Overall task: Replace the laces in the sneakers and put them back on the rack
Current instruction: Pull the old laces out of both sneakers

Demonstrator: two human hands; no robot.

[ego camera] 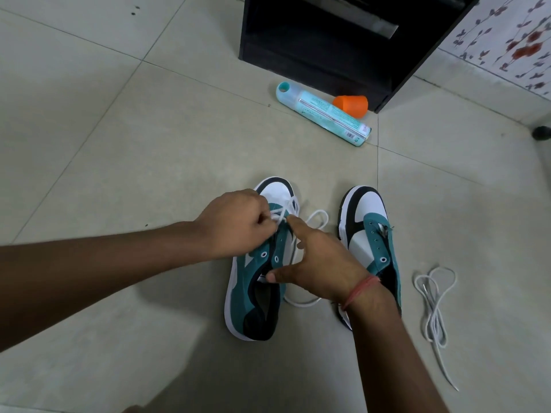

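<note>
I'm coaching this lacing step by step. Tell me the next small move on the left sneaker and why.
Probably draw the white lace snug through the toe-end eyelets, then cross to the next pair. The left hand pinches it near the toe, the right hand steadies the left sneaker, and slack loops lie on the floor while the eyelets nearer the ankle look empty.

Home — tiled floor [125, 138], floral wall tiles [504, 34]

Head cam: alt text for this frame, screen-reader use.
Two bare hands thread a white lace through the left sneaker on a tiled floor: left hand pinches the lace, right hand steadies the shoe. The right sneaker is unlaced, a loose lace beside it. Beyond lie a teal spray can and orange cap.
</note>
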